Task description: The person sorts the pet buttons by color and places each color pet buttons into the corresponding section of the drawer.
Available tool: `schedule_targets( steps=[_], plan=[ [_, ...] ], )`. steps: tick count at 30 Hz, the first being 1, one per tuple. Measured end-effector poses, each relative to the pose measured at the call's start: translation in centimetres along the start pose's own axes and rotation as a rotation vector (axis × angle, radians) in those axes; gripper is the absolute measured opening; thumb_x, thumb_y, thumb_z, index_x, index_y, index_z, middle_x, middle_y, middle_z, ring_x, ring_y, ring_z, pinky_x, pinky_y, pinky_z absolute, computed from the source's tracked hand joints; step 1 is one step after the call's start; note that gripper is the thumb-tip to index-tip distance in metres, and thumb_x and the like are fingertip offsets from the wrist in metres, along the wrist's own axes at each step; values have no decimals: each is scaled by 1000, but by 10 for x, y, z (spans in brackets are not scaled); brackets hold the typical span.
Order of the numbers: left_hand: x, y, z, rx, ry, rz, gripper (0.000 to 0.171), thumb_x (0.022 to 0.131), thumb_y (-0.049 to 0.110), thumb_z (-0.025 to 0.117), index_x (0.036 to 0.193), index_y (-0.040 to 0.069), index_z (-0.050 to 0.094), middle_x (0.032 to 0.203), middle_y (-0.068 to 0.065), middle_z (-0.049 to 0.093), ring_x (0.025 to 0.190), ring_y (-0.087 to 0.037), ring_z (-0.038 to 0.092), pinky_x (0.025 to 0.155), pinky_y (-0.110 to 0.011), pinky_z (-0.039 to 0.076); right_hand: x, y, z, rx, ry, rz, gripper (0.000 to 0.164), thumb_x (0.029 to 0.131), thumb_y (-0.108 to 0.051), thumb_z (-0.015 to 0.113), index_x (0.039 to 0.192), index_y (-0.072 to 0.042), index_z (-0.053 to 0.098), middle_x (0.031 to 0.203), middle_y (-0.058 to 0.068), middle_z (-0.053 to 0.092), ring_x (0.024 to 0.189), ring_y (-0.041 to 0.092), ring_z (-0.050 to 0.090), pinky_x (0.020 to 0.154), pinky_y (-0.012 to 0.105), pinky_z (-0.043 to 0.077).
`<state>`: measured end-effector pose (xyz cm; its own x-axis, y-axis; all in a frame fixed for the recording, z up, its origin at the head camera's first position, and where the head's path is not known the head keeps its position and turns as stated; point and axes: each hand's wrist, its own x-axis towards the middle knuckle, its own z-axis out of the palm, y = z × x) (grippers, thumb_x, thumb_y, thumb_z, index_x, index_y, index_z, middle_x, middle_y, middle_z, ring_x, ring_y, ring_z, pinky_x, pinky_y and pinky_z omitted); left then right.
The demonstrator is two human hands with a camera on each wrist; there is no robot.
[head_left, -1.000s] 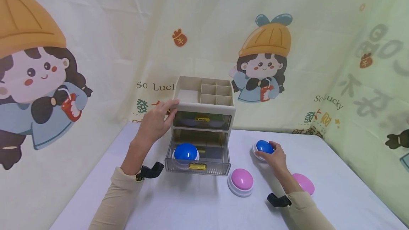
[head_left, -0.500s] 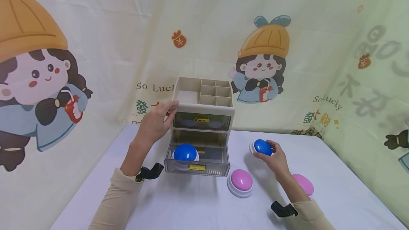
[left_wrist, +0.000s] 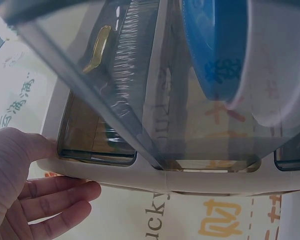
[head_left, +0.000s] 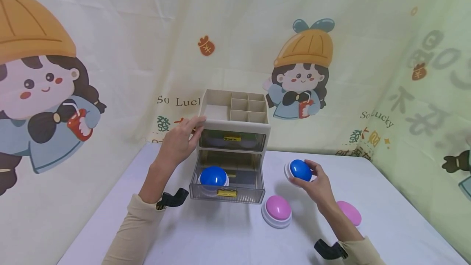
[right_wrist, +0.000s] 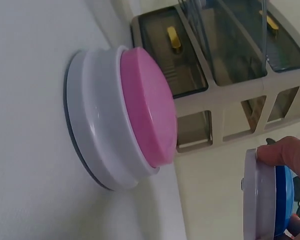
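My right hand (head_left: 319, 185) pinches a blue push button (head_left: 301, 170) with a white base by its rim, holding it tilted to the right of the drawer organizer (head_left: 235, 126). In the right wrist view, thumb and fingers hold this blue button (right_wrist: 284, 197) on edge. My left hand (head_left: 178, 140) holds the organizer's upper left side, the thumb (left_wrist: 40, 146) at the front frame and the fingers along the side. The lower smoky drawer (head_left: 250, 193) is pulled out. Another blue push button (head_left: 214, 176) lies in its left part. The upper drawer (head_left: 252, 141) is closed.
A pink push button (head_left: 278, 207) stands on the white table (head_left: 217, 232), just right of the drawer's front. A second pink button (head_left: 349, 212) is partly hidden behind the right forearm. Divided compartments (head_left: 240, 115) top the organizer. A printed cloth (head_left: 235, 19) hangs behind.
My right hand has lifted the blue button, tilted it and brought it slightly left. My left hand, the organizer and the pulled-out drawer have stayed in place.
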<state>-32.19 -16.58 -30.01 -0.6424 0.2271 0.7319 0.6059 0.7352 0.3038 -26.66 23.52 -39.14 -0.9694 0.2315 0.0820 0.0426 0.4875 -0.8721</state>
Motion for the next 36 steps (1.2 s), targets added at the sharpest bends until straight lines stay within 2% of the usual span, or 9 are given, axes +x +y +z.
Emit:
schedule_targets(
  steps=[12,16,19,22,26,36],
  plan=[
    [0,0,-1,-6,-13,-8,36,100,13,66,136,11,63,118,-20,71,66,-26,63,56,-34,53,-19,-11,-5,7,-21,-37,93,85,-32,85,157,-11,31,152,22,38,136,41,40,106,55,47],
    [0,1,-2,-6,-15,-11,37,100,14,66,137,11,63,119,-19,70,68,-27,64,58,-35,55,-24,-17,-7,14,-28,-56,92,84,-32,85,157,-12,32,151,19,40,133,39,43,103,45,49],
    [0,1,-2,-4,-14,-12,37,100,14,67,137,12,63,119,-19,71,66,-26,63,57,-34,54,-29,-22,-7,24,-28,-67,91,84,-30,85,157,-14,34,150,18,41,128,37,47,95,33,51],
    [0,1,-2,-3,-13,-11,38,100,14,67,137,12,63,118,-19,71,64,-25,62,56,-32,52,-33,-26,-6,36,-32,-69,91,84,-30,86,157,-14,34,150,17,42,123,36,49,88,27,50],
    [0,1,-2,-5,-14,-10,37,100,14,67,137,12,63,118,-19,71,63,-24,60,55,-31,50,-38,-32,-5,49,-43,-74,92,83,-30,86,157,-15,33,150,17,41,123,37,49,87,29,51],
    [0,0,-1,-4,-13,-12,37,100,14,66,137,12,63,118,-20,71,68,-27,65,58,-35,55,-51,-46,-3,60,-57,-102,91,82,-27,88,156,-16,35,150,18,42,128,40,47,90,40,56]
  ],
)
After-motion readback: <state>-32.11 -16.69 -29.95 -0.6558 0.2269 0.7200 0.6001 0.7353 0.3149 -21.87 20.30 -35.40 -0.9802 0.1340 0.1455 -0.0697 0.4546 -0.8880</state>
